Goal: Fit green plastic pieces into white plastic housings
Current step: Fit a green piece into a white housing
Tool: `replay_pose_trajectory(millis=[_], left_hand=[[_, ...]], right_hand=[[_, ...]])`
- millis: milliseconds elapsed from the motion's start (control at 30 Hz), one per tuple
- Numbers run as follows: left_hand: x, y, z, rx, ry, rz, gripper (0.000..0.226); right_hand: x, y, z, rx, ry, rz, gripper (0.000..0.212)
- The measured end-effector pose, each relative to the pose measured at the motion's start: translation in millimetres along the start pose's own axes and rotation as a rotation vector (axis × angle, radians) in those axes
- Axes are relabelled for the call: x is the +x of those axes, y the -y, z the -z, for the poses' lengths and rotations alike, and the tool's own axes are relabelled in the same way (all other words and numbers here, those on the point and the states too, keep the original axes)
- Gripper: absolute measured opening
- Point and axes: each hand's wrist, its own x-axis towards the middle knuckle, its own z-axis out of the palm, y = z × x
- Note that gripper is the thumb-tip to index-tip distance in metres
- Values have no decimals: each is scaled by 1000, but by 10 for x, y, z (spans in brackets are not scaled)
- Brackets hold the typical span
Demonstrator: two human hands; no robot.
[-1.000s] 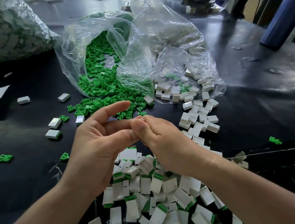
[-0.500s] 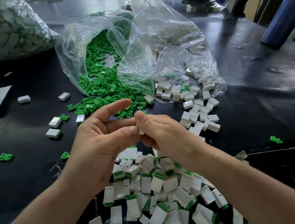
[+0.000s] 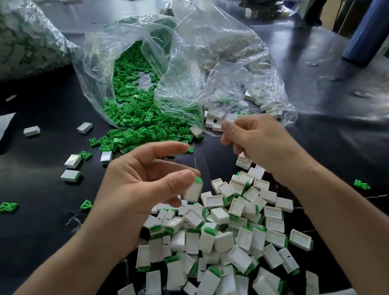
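Both hands, pressed together a second ago, now stand apart. Left hand [image 3: 143, 190] pinches a white housing [image 3: 193, 193] between thumb and fingers, above the pile of finished units [image 3: 220, 241] near the front edge of the desk [image 3: 344, 147]. A green piece [image 3: 198, 180] pokes from its top end. Housing: small matt rectangular box, hard plastic. Right hand [image 3: 260, 141] has risen toward the loose white housings [image 3: 214, 117] at the mouth of the clear crinkled bag [image 3: 197, 50]. Its fingers are curled; whether they hold anything cannot be told. Loose green pieces [image 3: 138, 128], small ribbed triangles, spill from the bag onto the glossy black desk.
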Motion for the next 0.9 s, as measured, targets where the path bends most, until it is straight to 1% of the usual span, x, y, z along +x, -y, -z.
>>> replay_pose_trajectory(millis=[33,100,167,200,267,367,433,533,567,600,633,700,733,800,900], left_hand=[[-13,-10,-6,26,18,-6,45],[-7,-9,2,25,-17,-9,39],[25,2,28,-2,-89,-1,38],[40,5,42,-11,-115,4,38],[57,5,56,-19,-146,10,35],[77,22,76,-22,-195,8,30],[97,32,93,-22,-228,3,27],[111,31,113,-32,-253,-8,26],[111,32,116,-30,-255,-13,27],[108,35,116,-19,-253,-22,29],[105,38,112,5,-248,-35,31],[102,55,96,76,-216,-76,36],[98,66,85,110,-195,-93,39],[89,87,62,157,-155,-109,45],[75,96,36,167,-105,-120,47]], right_hand=[[37,-37,39,-71,-48,10,32],[87,-104,113,-216,-113,15,26],[101,-142,176,-318,-116,1,13],[101,-150,192,-362,-89,-13,12],[98,-162,190,-450,-19,-47,16],[86,-169,137,-582,34,-68,24],[81,-171,106,-614,48,-57,23],[88,-178,79,-599,8,14,21],[87,-167,68,-551,-8,40,21],[76,-147,47,-443,-9,56,20],[53,-111,14,-278,23,49,19],[-23,-11,-77,89,170,-5,12],[-60,29,-129,211,236,-30,9],[-122,79,-222,344,334,-39,8],[-183,130,-308,432,412,-18,10]])
